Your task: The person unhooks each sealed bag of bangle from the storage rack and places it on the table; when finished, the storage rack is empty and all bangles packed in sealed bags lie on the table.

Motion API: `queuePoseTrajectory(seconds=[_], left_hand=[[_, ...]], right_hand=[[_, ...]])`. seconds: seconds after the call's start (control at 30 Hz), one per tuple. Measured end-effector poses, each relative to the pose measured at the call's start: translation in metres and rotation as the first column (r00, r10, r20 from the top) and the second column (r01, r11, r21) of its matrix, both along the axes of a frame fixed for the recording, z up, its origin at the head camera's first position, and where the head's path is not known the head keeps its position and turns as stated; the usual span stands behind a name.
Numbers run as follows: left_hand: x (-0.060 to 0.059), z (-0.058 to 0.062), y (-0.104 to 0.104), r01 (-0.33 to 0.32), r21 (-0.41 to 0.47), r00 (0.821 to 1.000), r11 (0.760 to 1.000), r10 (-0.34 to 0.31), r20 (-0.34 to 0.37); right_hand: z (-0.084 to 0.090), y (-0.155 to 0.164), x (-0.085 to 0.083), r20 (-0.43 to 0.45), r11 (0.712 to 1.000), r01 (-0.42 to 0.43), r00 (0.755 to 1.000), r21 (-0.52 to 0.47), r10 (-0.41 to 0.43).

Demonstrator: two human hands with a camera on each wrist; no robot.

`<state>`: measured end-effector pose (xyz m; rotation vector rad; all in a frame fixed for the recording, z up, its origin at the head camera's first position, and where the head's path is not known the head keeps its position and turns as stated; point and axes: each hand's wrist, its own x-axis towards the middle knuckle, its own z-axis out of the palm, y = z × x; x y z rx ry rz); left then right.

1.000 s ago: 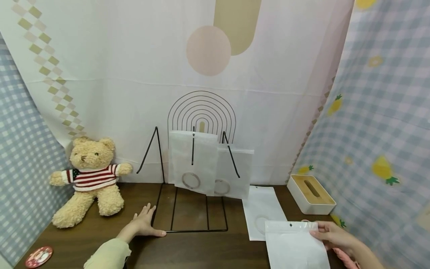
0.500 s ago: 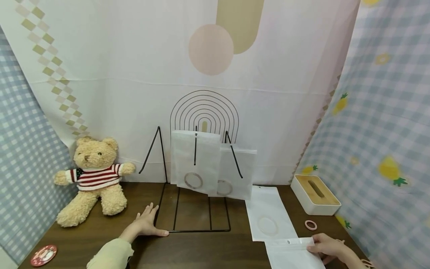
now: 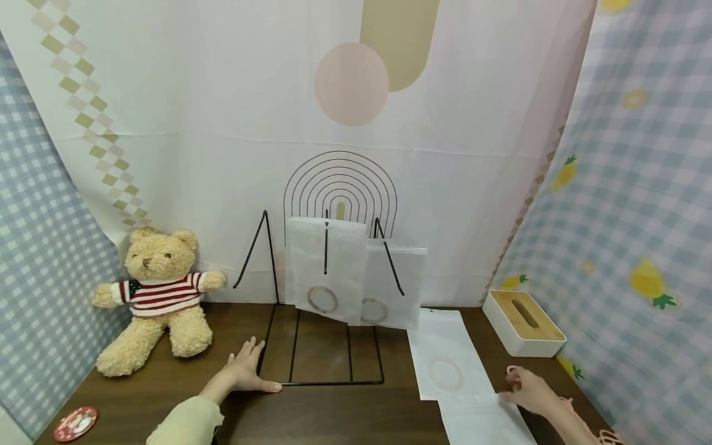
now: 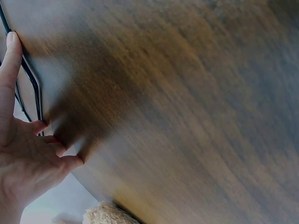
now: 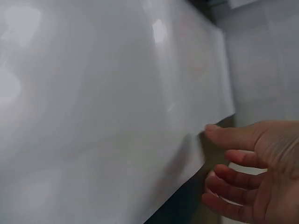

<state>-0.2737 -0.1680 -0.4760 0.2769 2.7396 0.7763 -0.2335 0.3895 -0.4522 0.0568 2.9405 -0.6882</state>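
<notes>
My left hand [image 3: 243, 371] rests at the front left corner of a black wire display rack [image 3: 334, 383], fingers spread and thumb at the front bar. Two white zip pouches, a left one [image 3: 339, 259] and a right one [image 3: 399, 278], hang on its hooks, each showing a ring shape through the front. On the table right of the rack lies another white pouch [image 3: 447, 337], and a nearer white pouch [image 3: 481, 417] overlaps its lower end. My right hand [image 3: 531, 390] hovers loosely at the nearer pouch's right edge, thumb near its corner. The small pink ring is mostly hidden behind these fingers.
A white tissue box with a wooden lid [image 3: 523, 324] stands at the back right. On the left sit a teddy bear [image 3: 161, 296] in a striped sweater and a round red disc [image 3: 75, 424]. Patterned cloth [image 3: 222, 93] hangs behind and at both sides.
My right hand has lowered the nearer pouch onto the table, let go of it and moved slightly up toward the pink ring. My left hand stays at the rack.
</notes>
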Motion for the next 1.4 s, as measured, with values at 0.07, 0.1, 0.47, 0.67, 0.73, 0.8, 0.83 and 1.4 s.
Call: queuePoseTrajectory(seconds=[0.07, 0.1, 0.47, 0.67, 0.73, 0.8, 0.83, 1.4], left_hand=[[0.000, 0.000, 0.000, 0.000, 0.004, 1.000, 1.000, 0.000, 0.003], [0.000, 0.001, -0.001, 0.001, 0.007, 1.000, 1.000, -0.001, 0.005], [0.002, 0.000, 0.002, -0.012, 0.027, 1.000, 1.000, 0.012, -0.009], [0.001, -0.001, 0.004, -0.018, 0.021, 1.000, 1.000, 0.018, -0.026], [0.001, -0.002, 0.003, -0.020, 0.019, 1.000, 1.000, 0.021, -0.024], [0.002, -0.002, 0.002, -0.021, 0.018, 1.000, 1.000, 0.021, -0.020], [0.002, -0.002, 0.002, -0.021, 0.017, 1.000, 1.000, 0.022, -0.019], [0.001, -0.004, 0.000, -0.019, 0.019, 1.000, 1.000, 0.019, -0.010]], right_hand=[[0.015, -0.017, -0.007, -0.109, 0.998, -0.047, 0.993, -0.050, 0.042], [0.023, -0.027, -0.011, -0.161, 0.994, -0.076, 0.985, -0.084, 0.061], [0.106, -0.138, -0.071, -0.302, 0.871, -0.225, 0.949, -0.436, 0.094], [0.129, -0.161, -0.092, -0.321, 0.829, -0.180, 0.947, -0.530, 0.001], [0.134, -0.165, -0.097, -0.369, 0.821, -0.200, 0.929, -0.534, -0.013], [0.138, -0.167, -0.100, -0.425, 0.814, -0.229, 0.905, -0.534, -0.024], [0.140, -0.168, -0.101, -0.451, 0.812, -0.244, 0.892, -0.530, -0.026], [0.151, -0.157, -0.067, -0.447, 0.828, -0.276, 0.894, -0.488, 0.035]])
